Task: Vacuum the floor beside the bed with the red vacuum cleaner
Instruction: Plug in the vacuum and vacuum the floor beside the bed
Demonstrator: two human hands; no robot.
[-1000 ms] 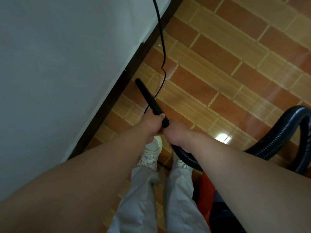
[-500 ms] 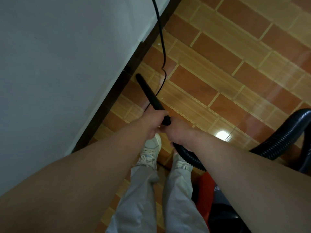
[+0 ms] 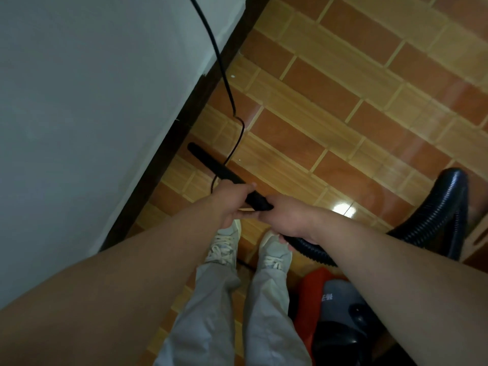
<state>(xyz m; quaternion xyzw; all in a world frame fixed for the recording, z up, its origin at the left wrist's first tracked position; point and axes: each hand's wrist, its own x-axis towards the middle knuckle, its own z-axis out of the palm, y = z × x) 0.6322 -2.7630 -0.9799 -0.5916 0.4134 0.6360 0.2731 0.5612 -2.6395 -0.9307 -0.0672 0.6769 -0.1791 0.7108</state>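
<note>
Both my hands curled round the slim black plastic nozzle [image 3: 211, 167], left hand [image 3: 229, 199] ahead of right hand [image 3: 287, 217], its tip near the white bed [image 3: 92, 101]; the red canister vacuum cleaner [image 3: 311, 294] sat beside my right foot on the brick-patterned tile floor [image 3: 343, 101].

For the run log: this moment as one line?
left hand grips black tapered plastic nozzle | right hand grips its hose end | tip beside white bed | red vacuum cleaner beside legs

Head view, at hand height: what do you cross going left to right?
bed → nozzle → left hand → right hand → light glare → hose
</note>
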